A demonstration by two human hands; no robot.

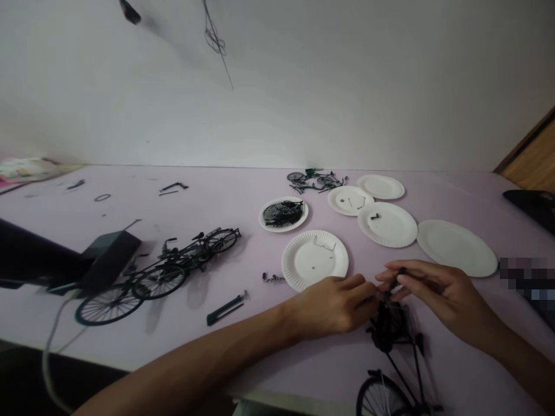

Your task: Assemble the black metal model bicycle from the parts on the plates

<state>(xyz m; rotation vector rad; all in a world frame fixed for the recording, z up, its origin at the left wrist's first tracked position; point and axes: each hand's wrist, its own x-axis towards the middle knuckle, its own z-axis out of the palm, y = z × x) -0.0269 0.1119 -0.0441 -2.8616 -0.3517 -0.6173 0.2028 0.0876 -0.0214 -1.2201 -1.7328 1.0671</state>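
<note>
Right hand (440, 297) pinching a small black part (398, 279) between thumb and fingers, left hand (332, 306) curled just beside it, both above a thin-framed black model bicycle (388, 329) near the edge of a lilac tabletop (243, 358); 6 fluted white paper plates (299, 271) (some holding loose parts) and a second spoke-wheeled model bicycle (158, 281) nearby.

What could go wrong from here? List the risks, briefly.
The small black part in the right hand could slip and fall among the model bicycle below. That bicycle seems close to the pink table's near edge, so a bump might send it over. Loose pieces on the paper plate could scatter if brushed.
</note>
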